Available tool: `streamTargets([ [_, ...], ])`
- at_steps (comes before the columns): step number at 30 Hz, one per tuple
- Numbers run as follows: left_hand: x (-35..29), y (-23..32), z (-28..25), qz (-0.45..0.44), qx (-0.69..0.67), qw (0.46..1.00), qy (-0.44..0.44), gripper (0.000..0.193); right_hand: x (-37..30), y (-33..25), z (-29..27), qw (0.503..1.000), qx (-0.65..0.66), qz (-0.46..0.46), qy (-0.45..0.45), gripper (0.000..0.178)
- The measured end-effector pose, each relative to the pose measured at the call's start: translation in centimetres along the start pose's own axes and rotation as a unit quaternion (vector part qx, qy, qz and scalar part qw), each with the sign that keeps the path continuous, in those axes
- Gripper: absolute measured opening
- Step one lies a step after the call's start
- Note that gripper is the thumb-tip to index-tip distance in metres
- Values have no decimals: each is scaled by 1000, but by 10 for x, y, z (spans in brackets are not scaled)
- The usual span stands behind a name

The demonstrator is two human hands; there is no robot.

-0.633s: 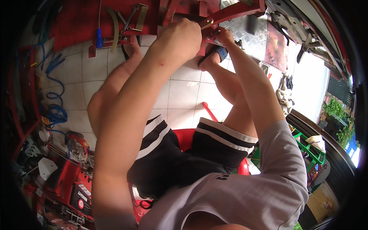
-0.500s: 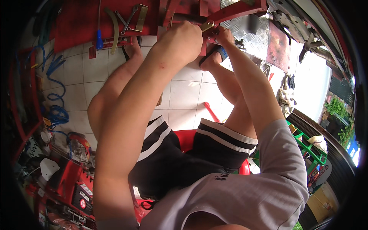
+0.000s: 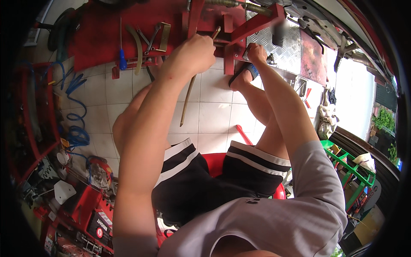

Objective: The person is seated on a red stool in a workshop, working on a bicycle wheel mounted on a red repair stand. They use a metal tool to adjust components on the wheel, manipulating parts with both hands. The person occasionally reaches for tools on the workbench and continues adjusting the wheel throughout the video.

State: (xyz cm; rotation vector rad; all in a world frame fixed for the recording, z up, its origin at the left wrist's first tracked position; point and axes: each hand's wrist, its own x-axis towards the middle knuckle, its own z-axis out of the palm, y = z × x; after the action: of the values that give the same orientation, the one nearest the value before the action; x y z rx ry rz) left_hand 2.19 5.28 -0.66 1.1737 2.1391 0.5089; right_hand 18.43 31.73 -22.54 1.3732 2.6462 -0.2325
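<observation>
My left hand (image 3: 195, 55) is closed round a long, narrow, brass-coloured metal strip (image 3: 188, 100). The strip's upper end sticks out above my fingers beside the red metal frame (image 3: 252, 28), and its thin lower end hangs over the tiles. Just right of the frame's upright, my right hand (image 3: 257, 53) has its fingers curled together. A bit of grey shows at its fingertips, too small to name. On the red bench left of my left hand lie a blue-handled screwdriver (image 3: 122, 60), a curved tan strip (image 3: 138, 51), wrenches (image 3: 153, 39) and a brass-coloured bracket (image 3: 164, 37).
A threaded rod with a spring (image 3: 231, 5) crosses the frame's top. Beyond my right hand lies a diamond-plate metal sheet (image 3: 267, 45). A coiled blue hose (image 3: 78, 135) is on the left, with a red toolbox (image 3: 83, 205) below it. At right stands a green rack (image 3: 349, 165).
My left hand has moved left, away from my right hand, turning the metal strip so its long lower part shows. My right hand stays by the frame. The view has shifted slightly.
</observation>
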Motion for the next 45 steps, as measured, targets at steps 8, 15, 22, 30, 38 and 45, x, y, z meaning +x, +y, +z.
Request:
streamTargets([
  [8,-3,-20,-24,-122,-94,986,-69,30,-43,-62,-107,865,-126,-206,-439,21],
  [15,8,-3,-9,-112,-43,993,-23,30,-86,-95,-177,839,418,-262,-228,19],
  [22,25,-17,20,-86,19,994,63,23,-76,-132,-168,816,545,-133,-136,22],
  [30,46,-40,38,-133,-46,981,135,33,-68,-149,-138,860,487,-142,-55,21],
  [38,53,-51,47,-80,-11,978,195,36,-64,-156,-120,828,548,-71,-93,18],
  [45,49,-42,45,-71,-5,980,184,35,-63,-162,-125,796,595,-69,-91,16],
])
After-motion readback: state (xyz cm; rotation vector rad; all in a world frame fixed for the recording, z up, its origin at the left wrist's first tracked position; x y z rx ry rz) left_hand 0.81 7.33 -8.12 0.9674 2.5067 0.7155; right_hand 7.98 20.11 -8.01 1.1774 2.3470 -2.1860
